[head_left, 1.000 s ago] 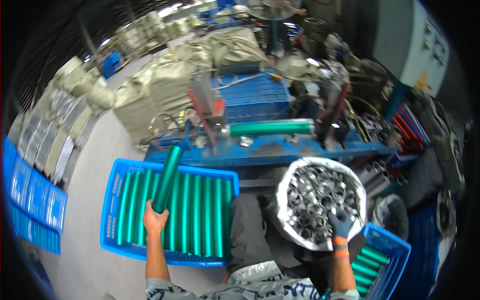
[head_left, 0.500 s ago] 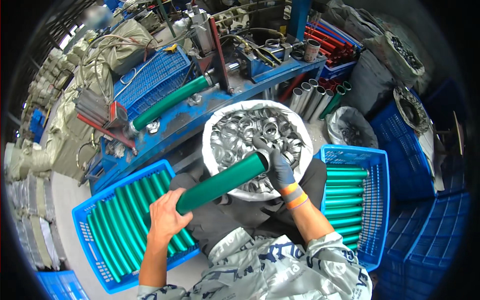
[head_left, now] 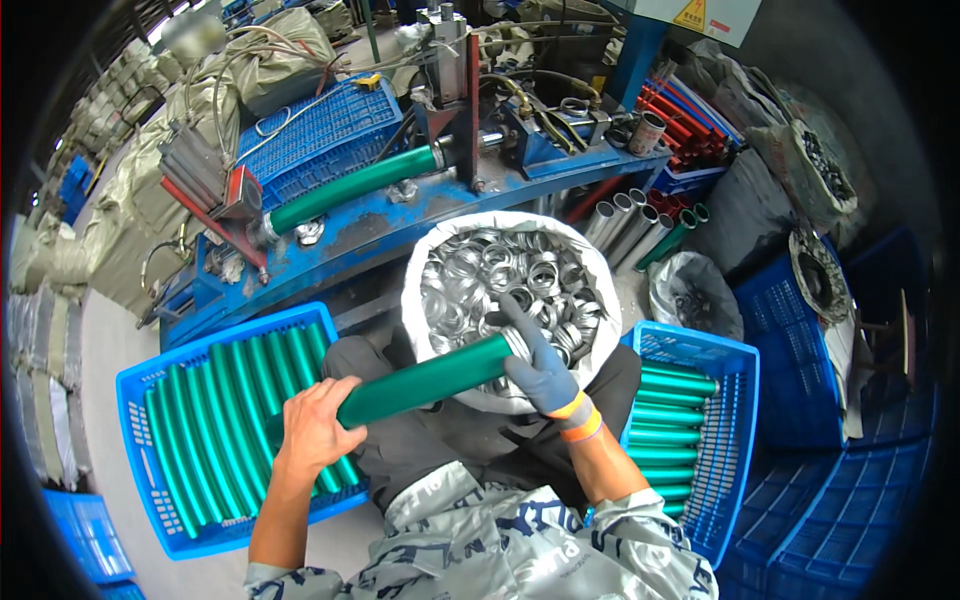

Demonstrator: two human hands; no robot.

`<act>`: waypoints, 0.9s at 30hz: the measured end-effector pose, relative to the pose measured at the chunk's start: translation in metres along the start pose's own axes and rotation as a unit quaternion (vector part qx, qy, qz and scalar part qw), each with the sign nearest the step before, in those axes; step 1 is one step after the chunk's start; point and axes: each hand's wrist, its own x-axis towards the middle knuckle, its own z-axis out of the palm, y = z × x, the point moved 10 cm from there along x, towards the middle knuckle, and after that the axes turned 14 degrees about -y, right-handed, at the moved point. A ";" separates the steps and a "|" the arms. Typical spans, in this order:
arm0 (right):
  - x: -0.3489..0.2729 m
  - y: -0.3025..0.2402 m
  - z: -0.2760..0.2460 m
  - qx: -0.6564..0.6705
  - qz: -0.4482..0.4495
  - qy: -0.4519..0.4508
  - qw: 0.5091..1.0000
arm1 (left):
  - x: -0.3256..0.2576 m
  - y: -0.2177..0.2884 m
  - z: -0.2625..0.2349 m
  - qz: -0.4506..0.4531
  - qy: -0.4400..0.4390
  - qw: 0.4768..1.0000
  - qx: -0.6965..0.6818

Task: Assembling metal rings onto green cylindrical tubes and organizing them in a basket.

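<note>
A green metal tube (head_left: 425, 385) lies slantwise across my lap, its right end higher than its left. My bare left hand (head_left: 318, 422) is closed round its lower left part. At the upper right end, my right hand (head_left: 545, 365), in a grey glove with an orange cuff, grips a silver ring (head_left: 516, 343) against the tube's mouth. How far the ring sits on the tube cannot be made out. Just beyond this hand stands a white-lined tub (head_left: 412, 300) heaped with loose silver rings (head_left: 490, 265).
Blue crates of green tubes stand at my left (head_left: 135, 400) and right (head_left: 735, 440). Ahead is a blue workbench (head_left: 360, 225) with a clamping machine (head_left: 565, 135) and another green tube (head_left: 355, 188). Bare metal tubes (head_left: 630, 220) and a sack (head_left: 695, 300) are at the right.
The tube's right end has come down and left, and its open mouth now shows a silver ring. My gloved fingers have closed round that end. The whole view has shifted slightly.
</note>
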 end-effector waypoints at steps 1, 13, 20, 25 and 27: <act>0.000 0.002 0.002 -0.052 0.035 -0.004 0.998 | 0.000 0.000 0.000 -0.002 0.000 1.000 -0.001; 0.021 0.032 -0.017 -0.104 -0.034 0.029 0.994 | 0.002 -0.004 0.014 -0.031 -0.011 0.999 -0.008; 0.030 0.102 -0.007 -0.560 -0.014 -0.170 0.811 | -0.024 -0.044 -0.006 0.008 0.198 0.823 -0.533; 0.053 0.146 -0.003 -0.689 0.107 -0.257 0.670 | -0.026 -0.044 -0.011 0.049 0.284 0.737 -0.611; 0.046 0.141 -0.001 -0.692 0.044 -0.190 0.695 | -0.027 -0.048 0.007 0.042 0.282 0.713 -0.641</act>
